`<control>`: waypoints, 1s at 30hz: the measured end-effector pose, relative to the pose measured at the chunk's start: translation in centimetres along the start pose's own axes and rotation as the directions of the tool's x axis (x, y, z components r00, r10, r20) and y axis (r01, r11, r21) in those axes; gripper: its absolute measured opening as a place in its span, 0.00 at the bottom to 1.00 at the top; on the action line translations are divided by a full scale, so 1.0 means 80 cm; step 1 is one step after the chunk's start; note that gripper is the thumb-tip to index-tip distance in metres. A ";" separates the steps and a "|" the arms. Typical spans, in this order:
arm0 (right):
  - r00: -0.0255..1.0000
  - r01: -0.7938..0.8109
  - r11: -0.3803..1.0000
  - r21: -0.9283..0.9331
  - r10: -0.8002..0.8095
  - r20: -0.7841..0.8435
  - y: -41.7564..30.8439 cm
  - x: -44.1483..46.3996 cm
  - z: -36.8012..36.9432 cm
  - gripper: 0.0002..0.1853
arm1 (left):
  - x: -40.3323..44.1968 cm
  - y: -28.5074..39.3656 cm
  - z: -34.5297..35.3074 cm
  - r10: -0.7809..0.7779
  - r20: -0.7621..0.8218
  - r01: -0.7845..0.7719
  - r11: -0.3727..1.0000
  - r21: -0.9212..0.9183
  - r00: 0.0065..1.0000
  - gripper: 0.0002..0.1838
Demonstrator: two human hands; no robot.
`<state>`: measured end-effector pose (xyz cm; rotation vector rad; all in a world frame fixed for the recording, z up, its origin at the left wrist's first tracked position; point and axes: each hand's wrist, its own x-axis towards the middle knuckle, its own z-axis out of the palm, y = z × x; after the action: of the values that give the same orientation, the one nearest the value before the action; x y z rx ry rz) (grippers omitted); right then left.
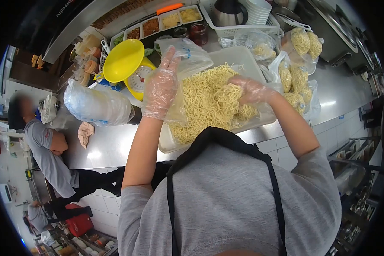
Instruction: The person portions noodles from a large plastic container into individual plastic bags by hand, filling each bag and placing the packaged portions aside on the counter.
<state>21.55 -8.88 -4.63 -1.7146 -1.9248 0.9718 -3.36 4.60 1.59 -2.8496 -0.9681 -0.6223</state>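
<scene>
Yellow noodles (pixel 205 102) fill much of a pale plastic tray (pixel 239 55) on the steel counter. In a clear glove, my right hand (pixel 251 90) is closed round a clump of noodles at the tray's right part. My left hand (pixel 161 87), also gloved, is raised over the tray's left side with a clear plastic bag (pixel 190 53) against it; its fingers point away from me and look pressed together on the bag. The bag's film spreads to the right of the fingertips and below the palm.
A yellow scale (pixel 134 81) and a large plastic roll (pixel 98 104) stand left, near a cloth (pixel 85 134). Bagged noodles (pixel 299 79) lie right. Topping containers (pixel 151 27) and a white basket (pixel 243 30) line the back. A person (pixel 51 149) is at the left.
</scene>
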 end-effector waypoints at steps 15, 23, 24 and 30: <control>0.986 -0.151 0.982 -0.114 0.157 0.051 -0.037 0.049 -0.052 0.34 | 0.008 0.009 0.003 0.057 0.006 -0.057 0.998 -0.010 0.998 0.24; 0.974 -0.091 0.839 -0.537 0.188 0.129 -0.015 0.090 0.024 0.42 | 0.007 0.018 0.003 0.062 0.015 -0.062 0.998 -0.026 0.998 0.24; 0.979 -0.001 0.835 -0.550 0.114 0.170 -0.012 0.088 0.022 0.42 | 0.008 0.017 0.003 0.049 0.025 -0.049 0.999 -0.024 0.998 0.24; 0.996 0.028 0.936 0.352 -0.054 0.065 -0.035 0.027 -0.026 0.39 | 0.003 -0.007 0.014 0.014 -0.038 -0.014 1.000 0.019 0.999 0.25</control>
<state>20.62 -6.30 -1.53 -1.4457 -1.6959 1.2901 -3.12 5.41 0.62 -2.8150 -0.9423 -0.6596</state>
